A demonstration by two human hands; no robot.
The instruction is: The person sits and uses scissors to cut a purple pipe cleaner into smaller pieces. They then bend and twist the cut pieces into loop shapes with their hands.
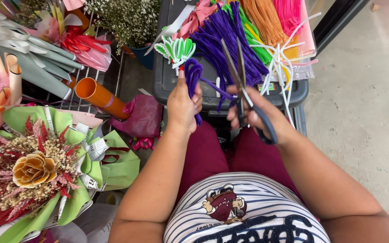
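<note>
My left hand point(183, 105) grips a folded bundle of purple pipe cleaner point(193, 74), held upright in front of me. A strand of it runs right toward my right hand point(260, 112), which holds a pair of scissors point(241, 85) with dark handles, blades pointing up and away. Just beyond my hands a dark plastic bin lid point(167, 78) carries piles of pipe cleaners: purple point(228, 38), green, orange point(264, 18), pink and white ones. A green-and-white pipe cleaner piece point(176, 48) lies near the purple bundle.
A bouquet point(37, 168) with a golden rose in green wrapping lies at my left. Behind it sit an orange tube point(97, 95), rolled grey paper point(46, 63), a maroon cloth point(142, 118) and white dried flowers point(129, 18). Concrete floor point(365, 90) spreads to the right.
</note>
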